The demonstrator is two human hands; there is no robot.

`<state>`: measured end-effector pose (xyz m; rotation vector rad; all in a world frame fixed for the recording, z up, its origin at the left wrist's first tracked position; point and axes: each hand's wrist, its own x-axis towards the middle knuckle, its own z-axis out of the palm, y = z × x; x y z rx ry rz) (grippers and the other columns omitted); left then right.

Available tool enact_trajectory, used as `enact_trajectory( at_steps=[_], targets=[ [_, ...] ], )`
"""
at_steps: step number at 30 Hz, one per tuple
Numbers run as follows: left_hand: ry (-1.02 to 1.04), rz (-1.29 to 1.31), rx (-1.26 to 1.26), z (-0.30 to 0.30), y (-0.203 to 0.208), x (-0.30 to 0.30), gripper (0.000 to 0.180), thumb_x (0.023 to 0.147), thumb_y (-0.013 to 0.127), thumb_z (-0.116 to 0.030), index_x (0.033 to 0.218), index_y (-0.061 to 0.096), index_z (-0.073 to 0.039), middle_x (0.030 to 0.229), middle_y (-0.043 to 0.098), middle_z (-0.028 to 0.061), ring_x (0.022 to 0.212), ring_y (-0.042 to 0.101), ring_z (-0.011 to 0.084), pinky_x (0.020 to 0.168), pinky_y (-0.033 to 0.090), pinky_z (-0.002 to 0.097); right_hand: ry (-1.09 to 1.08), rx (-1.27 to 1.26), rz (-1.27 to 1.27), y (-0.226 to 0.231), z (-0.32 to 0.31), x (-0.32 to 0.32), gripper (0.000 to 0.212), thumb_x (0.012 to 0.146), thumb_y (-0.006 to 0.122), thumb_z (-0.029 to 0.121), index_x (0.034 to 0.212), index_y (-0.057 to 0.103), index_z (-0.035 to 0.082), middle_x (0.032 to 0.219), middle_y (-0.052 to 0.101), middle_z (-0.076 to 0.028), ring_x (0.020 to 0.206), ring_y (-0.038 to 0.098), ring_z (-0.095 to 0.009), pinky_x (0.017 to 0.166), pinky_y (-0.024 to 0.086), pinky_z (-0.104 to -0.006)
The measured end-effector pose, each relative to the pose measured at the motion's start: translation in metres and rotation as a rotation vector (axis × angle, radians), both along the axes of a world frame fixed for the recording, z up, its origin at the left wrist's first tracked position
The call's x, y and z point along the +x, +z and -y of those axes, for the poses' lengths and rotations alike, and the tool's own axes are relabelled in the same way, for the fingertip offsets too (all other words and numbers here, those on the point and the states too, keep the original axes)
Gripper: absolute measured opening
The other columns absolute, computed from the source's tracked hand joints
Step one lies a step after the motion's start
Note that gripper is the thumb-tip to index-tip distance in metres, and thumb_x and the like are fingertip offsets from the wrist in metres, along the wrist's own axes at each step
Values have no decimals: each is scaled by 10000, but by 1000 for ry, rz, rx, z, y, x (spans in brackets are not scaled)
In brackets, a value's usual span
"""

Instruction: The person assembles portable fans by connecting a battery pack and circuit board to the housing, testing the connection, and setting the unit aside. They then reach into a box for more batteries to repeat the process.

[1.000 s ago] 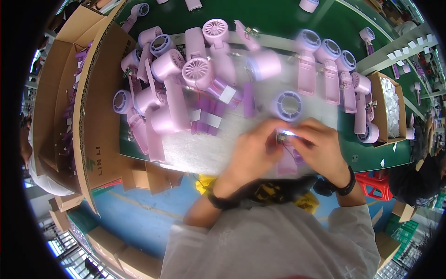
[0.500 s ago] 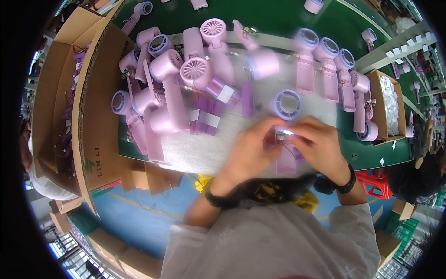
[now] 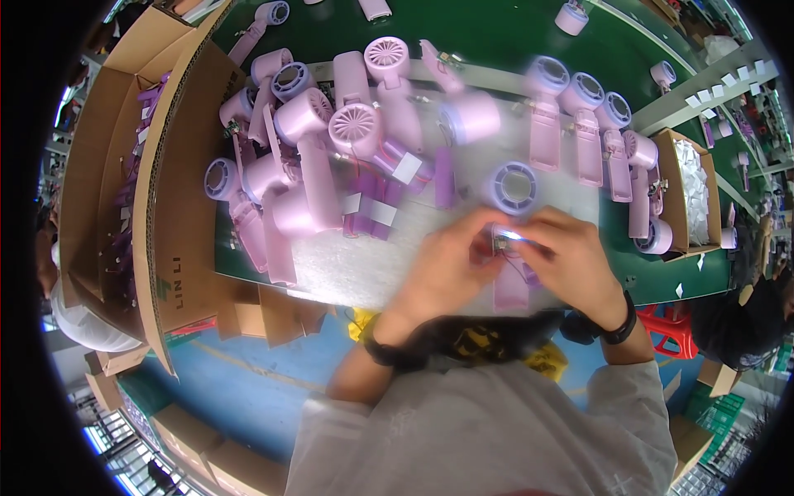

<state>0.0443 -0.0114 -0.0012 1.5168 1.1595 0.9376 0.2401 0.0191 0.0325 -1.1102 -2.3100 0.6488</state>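
A pink fan handle is gripped by both the left hand and the right hand, low over the white foam mat on the green counter. More pink handheld fans are piled beyond.

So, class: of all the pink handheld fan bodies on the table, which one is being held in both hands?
The pink fan body at the near table edge: both hands grip it, while the others lie untouched farther back.

A pale grey top with short sleeves covers the person. A black band circles the left wrist, and a black wristband circles the right wrist.
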Motion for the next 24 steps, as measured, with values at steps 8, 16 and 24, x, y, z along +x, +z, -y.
enact_trajectory(
  at_steps=[8, 16, 24],
  targets=[
    [63, 59, 5, -1, -5, 4, 341, 836, 679, 39, 1155, 661, -81, 967, 693, 97, 733, 670, 198, 647, 532, 304, -46, -121, -1, 2, -5, 0, 165, 791, 753, 74, 932, 688, 18, 836, 659, -90, 630, 644, -249, 536, 498, -341],
    [-16, -107, 216, -7, 7, 2, 281, 820, 664, 53, 1036, 751, -103, 975, 685, 116, 698, 649, 269, 616, 502, 336, -180, -625, -84, 5, -2, 23, 243, 779, 812, 132, 921, 661, 4, 879, 685, -95, 656, 647, -222, 589, 515, -320],
    [-92, -107, 192, -7, 8, -7, 356, 778, 663, 41, 1087, 740, -118, 994, 680, 71, 727, 626, 209, 620, 486, 307, -24, -16, 20, 13, 31, 49, 212, 749, 791, 25, 917, 673, -27, 976, 699, -142, 808, 674, -288, 703, 544, -355]
  ],
)
